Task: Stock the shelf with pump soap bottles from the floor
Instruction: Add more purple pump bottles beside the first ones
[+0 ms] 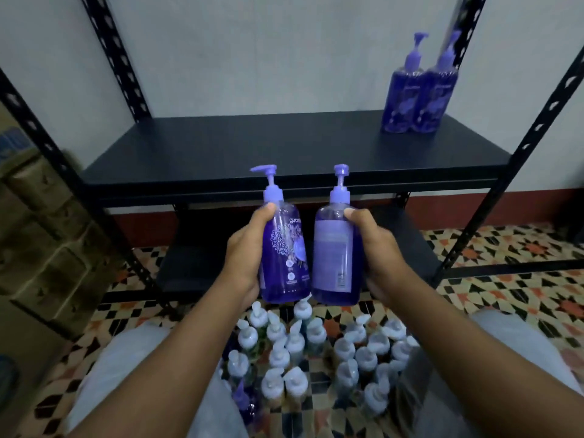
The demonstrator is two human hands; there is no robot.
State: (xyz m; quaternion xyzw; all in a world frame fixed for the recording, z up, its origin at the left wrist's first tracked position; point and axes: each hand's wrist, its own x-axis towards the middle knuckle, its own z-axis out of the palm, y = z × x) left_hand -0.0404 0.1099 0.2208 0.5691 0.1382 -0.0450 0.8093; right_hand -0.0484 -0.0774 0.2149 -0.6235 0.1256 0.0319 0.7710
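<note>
My left hand (pixel 245 257) grips a purple pump soap bottle (pixel 286 251) upright, its front label facing me. My right hand (pixel 376 254) grips a second purple bottle (pixel 335 257), back label toward me. Both bottles hang side by side in front of and just below the black shelf board (pixel 252 153). Two purple bottles (pixel 417 96) stand together at the shelf's back right. Several pump bottles with pale pump heads (pixel 303 352) stand crowded on the floor between my knees.
Black slotted uprights (pixel 537 134) frame the shelf left and right. A lower shelf board (pixel 196 267) sits near the patterned tile floor (pixel 505 263). Stacked cardboard boxes (pixel 41 235) stand at the left. A pale wall is behind the rack.
</note>
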